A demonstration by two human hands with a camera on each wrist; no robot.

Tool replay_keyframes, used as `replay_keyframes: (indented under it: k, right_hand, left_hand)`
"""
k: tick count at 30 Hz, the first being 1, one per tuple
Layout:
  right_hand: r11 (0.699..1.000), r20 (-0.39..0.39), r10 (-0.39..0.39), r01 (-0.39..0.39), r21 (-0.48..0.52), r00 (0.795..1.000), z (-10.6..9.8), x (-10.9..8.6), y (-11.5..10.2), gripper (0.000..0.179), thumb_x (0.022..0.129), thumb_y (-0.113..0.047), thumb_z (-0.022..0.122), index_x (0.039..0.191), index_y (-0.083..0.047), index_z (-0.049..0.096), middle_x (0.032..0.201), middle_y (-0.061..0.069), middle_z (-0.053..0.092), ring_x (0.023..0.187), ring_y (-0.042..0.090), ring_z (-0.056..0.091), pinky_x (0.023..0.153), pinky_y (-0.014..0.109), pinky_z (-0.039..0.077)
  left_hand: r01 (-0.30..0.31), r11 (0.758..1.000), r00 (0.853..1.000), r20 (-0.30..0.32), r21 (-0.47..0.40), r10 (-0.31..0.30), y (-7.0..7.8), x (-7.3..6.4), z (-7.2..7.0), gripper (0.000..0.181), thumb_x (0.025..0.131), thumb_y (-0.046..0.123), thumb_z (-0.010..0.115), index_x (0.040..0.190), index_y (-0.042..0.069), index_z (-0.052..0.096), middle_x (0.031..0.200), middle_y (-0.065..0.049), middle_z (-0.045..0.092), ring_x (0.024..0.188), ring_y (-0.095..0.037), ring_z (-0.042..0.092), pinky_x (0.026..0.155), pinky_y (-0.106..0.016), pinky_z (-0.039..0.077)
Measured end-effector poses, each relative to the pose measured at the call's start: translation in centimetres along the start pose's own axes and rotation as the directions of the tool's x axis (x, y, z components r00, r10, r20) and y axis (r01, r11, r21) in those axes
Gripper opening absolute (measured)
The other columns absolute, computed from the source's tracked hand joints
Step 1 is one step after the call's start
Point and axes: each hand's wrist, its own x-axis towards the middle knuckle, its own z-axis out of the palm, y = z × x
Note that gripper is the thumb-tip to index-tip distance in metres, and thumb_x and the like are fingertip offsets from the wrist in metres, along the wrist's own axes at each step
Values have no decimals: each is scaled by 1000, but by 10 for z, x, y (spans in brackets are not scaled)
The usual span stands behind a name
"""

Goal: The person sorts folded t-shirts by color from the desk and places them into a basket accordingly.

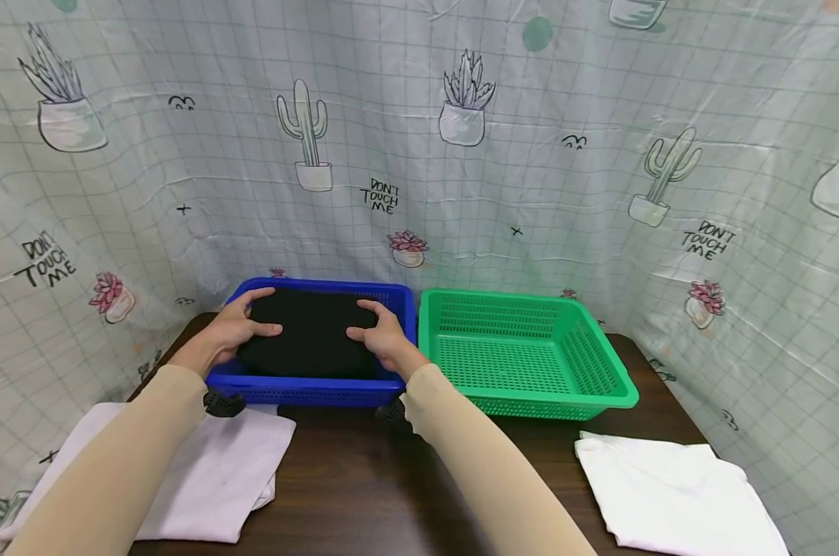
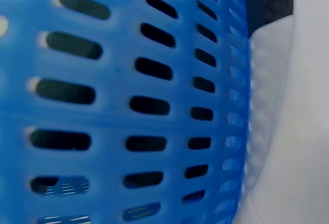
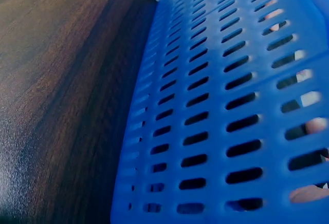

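A flat black bundle, seemingly folded cloth (image 1: 314, 333), lies within the blue basket (image 1: 308, 391) and covers most of its floor. At its left side my left hand (image 1: 233, 330) holds it, thumb on top and index finger along the far left corner. My right hand (image 1: 386, 337) grips the opposite side in the same way, its thumb over the top. The other fingers are hidden by the cloth and the basket. Both wrist views are filled mostly by the basket's slotted wall (image 2: 113, 116), and fingertips (image 3: 314, 125) show through slots in the right wrist view.
Right beside the blue basket stands an empty green basket (image 1: 531, 402). White folded cloth (image 1: 677, 490) lies at the table's right, and pale cloth (image 1: 214, 479) at its left, partly under my left forearm. A patterned curtain (image 1: 392, 116) hangs behind the dark wooden table (image 1: 350, 479).
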Motion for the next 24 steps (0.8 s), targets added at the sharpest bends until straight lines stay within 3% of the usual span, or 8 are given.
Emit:
replay_keyframes:
  k: [2,4,7,13,19,24]
  right_hand:
    - [1000,-13,4,-5,-15,1000,1,1,1,63,102,-7,72,158,-24,51,152,15,52,115,30,67,104,48,55]
    - [1000,-27,6,-6,-24,1000,2,1,2,62,102,-7,72,158,-24,51,151,16,53,115,30,67,103,48,55]
    - [999,-39,2,-4,-42,999,3,2,2,62,102,-8,73,157,-24,51,151,16,52,117,31,67,105,49,54]
    - [997,-57,8,-12,-73,998,6,3,1,63,101,-7,73,158,-22,51,155,17,50,125,35,62,110,52,51]
    - [992,-62,35,-42,-117,997,7,5,2,63,101,-7,73,158,-22,50,161,16,45,134,37,57,114,54,48]
    - [988,-47,59,-65,-141,997,8,4,4,63,101,-7,73,158,-24,50,159,16,47,132,36,57,113,54,47]
  left_hand:
    - [-7,1000,1000,-5,19,7,0,1,1,93,101,5,72,173,19,14,175,-26,-14,160,-52,0,118,-67,36]
    - [-16,999,1000,-12,38,16,-1,3,1,93,101,5,73,172,17,15,175,-24,-15,160,-49,-11,122,-70,24]
    - [-24,998,1000,-13,60,24,-3,5,1,92,101,5,72,172,15,14,175,-25,-12,160,-50,-10,123,-70,21]
    - [-19,994,1000,-8,108,20,-3,6,1,92,102,3,71,172,11,12,173,-32,-3,158,-56,2,122,-70,25]
    - [17,983,999,27,183,-22,-5,7,1,89,105,5,66,171,7,7,170,-37,7,151,-58,25,121,-70,26]
    - [30,980,997,62,194,-42,-9,6,1,85,107,7,63,171,5,6,169,-37,8,149,-57,29,120,-69,28]
